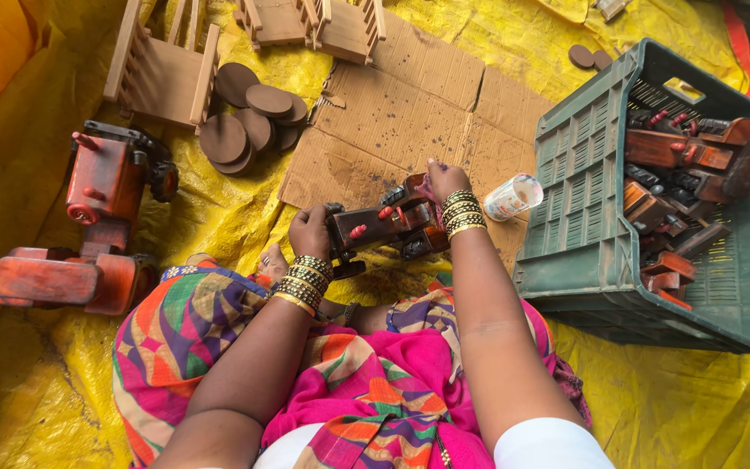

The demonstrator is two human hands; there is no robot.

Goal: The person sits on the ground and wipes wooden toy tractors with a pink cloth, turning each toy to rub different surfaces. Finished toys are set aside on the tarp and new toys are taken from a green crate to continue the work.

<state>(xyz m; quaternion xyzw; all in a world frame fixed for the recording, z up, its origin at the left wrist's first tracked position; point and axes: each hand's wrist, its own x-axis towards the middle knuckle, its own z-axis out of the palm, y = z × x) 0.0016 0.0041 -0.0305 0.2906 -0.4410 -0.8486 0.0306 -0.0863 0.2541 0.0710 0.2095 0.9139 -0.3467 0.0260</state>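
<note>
Bright, even daylight, soft shadows, sharp focus, edges slightly warped.

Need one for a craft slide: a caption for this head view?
Both hands, left hand and right hand, hold a dark wooden toy tractor beside a green crate.

1. Below my camera, a yellow tarpaulin (679, 408) covers the floor, crinkled and glossy in even daylight.
2. I see a flattened cardboard sheet (410, 122) lying on it.
3. At the top right edge, I can make out a red strip (744, 52).
</note>
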